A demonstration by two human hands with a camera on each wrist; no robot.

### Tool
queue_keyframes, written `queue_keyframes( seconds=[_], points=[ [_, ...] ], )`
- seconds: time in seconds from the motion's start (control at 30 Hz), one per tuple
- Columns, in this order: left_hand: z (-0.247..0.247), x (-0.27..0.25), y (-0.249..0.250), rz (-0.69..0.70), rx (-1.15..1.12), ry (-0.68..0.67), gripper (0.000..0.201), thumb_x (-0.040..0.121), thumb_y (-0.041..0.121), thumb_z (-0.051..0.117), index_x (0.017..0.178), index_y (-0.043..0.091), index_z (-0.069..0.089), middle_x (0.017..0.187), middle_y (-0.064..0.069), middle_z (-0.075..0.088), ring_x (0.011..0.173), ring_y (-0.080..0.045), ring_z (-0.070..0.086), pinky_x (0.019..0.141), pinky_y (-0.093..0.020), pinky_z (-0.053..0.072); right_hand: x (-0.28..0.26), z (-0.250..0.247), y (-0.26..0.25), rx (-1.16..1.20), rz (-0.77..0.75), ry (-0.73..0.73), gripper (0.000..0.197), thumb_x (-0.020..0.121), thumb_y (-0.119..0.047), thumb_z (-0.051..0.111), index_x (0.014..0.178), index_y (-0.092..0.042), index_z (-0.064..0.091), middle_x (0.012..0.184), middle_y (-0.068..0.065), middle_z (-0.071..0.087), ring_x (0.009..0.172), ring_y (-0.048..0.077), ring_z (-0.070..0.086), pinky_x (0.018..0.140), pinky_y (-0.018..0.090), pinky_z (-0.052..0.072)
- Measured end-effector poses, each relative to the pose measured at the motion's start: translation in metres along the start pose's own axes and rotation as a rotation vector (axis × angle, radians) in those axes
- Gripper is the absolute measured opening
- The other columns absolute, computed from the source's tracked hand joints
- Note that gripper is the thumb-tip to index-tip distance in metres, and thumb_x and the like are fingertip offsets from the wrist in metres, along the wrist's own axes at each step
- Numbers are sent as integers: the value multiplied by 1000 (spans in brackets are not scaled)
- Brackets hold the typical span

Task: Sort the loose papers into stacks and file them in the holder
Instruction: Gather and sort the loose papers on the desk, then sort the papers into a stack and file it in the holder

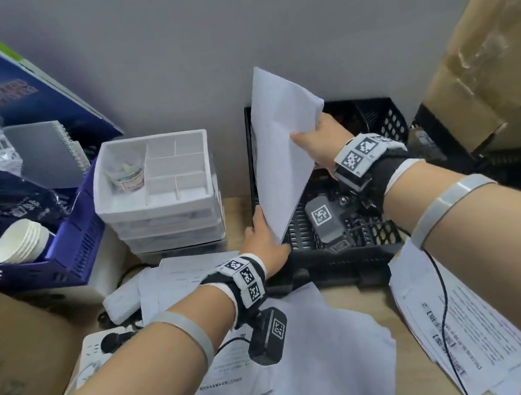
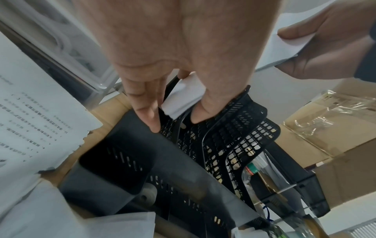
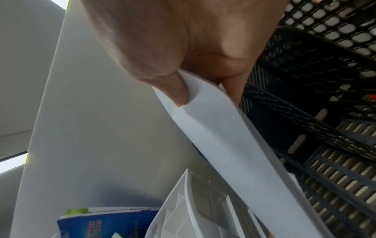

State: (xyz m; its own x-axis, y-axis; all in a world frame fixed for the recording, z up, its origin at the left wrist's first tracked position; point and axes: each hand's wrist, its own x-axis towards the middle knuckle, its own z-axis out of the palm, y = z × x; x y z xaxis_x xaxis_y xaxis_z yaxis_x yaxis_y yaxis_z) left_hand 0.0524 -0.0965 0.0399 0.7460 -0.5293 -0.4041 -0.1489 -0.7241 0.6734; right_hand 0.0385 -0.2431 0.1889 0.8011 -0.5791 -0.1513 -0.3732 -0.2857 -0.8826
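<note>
A stack of white sheets [image 1: 281, 145] stands tilted over the leftmost slot of the black mesh file holder [image 1: 348, 251], against the grey wall. My left hand [image 1: 266, 231] pinches the stack's lower corner [image 2: 183, 98] between thumb and fingers, right at the holder's dividers [image 2: 234, 128]. My right hand [image 1: 308, 143] grips the upper right edge, thumb [image 3: 175, 87] on top of the paper [image 3: 223, 145] and fingers beneath. Loose printed papers [image 1: 316, 361] lie spread on the desk in front of the holder. A second pile [image 1: 469, 341] lies at the right.
A white drawer organiser [image 1: 158, 180] stands just left of the holder. Beyond it sits a blue basket [image 1: 65, 263] with paper cups [image 1: 20, 243]. Cardboard boxes stand at the left [image 1: 7, 346] and right [image 1: 487, 52]. A white power strip [image 1: 104, 346] and black cable [image 1: 445, 304] lie among the papers.
</note>
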Motion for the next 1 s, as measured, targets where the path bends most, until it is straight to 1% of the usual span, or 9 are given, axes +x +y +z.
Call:
queue_keyframes(
  seconds=[0.1, 0.2, 0.33, 0.47, 0.6, 0.7, 0.83, 0.9, 1.0],
  points=[
    [2, 20, 5, 2, 2, 32, 76, 89, 27, 59, 154, 25, 18, 129, -17, 60, 110, -36, 62, 97, -42, 51, 15, 6, 10, 24, -49, 44, 42, 94, -10, 50, 135, -9, 49, 128, 10, 62, 115, 26, 60, 102, 40, 47],
    [5, 37, 5, -10, 6, 32, 67, 90, 30, 57, 150, 26, 27, 113, -18, 68, 99, -36, 67, 90, -44, 55, 20, 18, 29, 73, 6, 32, 43, 93, -18, 53, 136, -14, 48, 129, 10, 62, 117, 29, 60, 101, 46, 48],
    [10, 46, 5, 5, 33, 39, 70, 88, 30, 61, 150, 31, 27, 109, -15, 71, 93, -34, 69, 82, -40, 58, 16, 36, 53, -65, 160, -158, 44, 96, -29, 47, 137, -14, 43, 125, 10, 58, 112, 36, 60, 86, 50, 56],
    [13, 43, 6, 60, -2, 35, 94, 83, 28, 72, 155, 34, 11, 111, -8, 65, 99, -28, 65, 85, -38, 55, 15, 45, 66, 31, 221, -130, 37, 101, -23, 40, 136, -13, 42, 124, 9, 50, 110, 35, 55, 78, 46, 59],
    [8, 43, -3, 39, 5, 132, 66, 93, 17, 53, 153, 31, 28, 116, -9, 64, 98, -28, 64, 89, -42, 55, 8, 58, 78, 83, 236, -136, 36, 96, -26, 48, 127, -6, 46, 112, 12, 59, 87, 31, 68, 67, 43, 62],
    [5, 35, -17, 17, -70, 103, 37, 95, 19, 51, 131, 23, 59, 102, -4, 72, 89, -26, 70, 85, -40, 58, 3, 73, 87, -140, 132, -249, 45, 95, -24, 48, 138, -14, 39, 92, 7, 59, 86, 29, 69, 67, 37, 59],
    [-6, 19, -39, 5, -156, 196, 24, 96, 30, 53, 107, 20, 72, 94, -5, 76, 81, -26, 73, 78, -44, 61, -10, 84, 86, -179, -2, -307, 62, 93, -26, 50, 148, -31, 22, 90, 3, 61, 91, 31, 67, 82, 47, 57],
    [-18, 8, -50, -17, -183, 215, 21, 96, 31, 55, 106, 17, 68, 94, -2, 71, 79, -26, 73, 76, -42, 61, -16, 89, 93, -206, -6, -267, 56, 90, -29, 58, 139, -24, 31, 87, 0, 62, 87, 27, 68, 81, 47, 57],
    [-36, -7, -90, -111, -125, 197, 22, 94, 25, 58, 111, 11, 65, 95, -3, 65, 81, -26, 71, 67, -33, 57, -32, 101, 111, -177, 172, -273, 24, 89, -25, 60, 104, -14, 46, 82, 5, 63, 68, 24, 68, 67, 40, 61]
  ],
)
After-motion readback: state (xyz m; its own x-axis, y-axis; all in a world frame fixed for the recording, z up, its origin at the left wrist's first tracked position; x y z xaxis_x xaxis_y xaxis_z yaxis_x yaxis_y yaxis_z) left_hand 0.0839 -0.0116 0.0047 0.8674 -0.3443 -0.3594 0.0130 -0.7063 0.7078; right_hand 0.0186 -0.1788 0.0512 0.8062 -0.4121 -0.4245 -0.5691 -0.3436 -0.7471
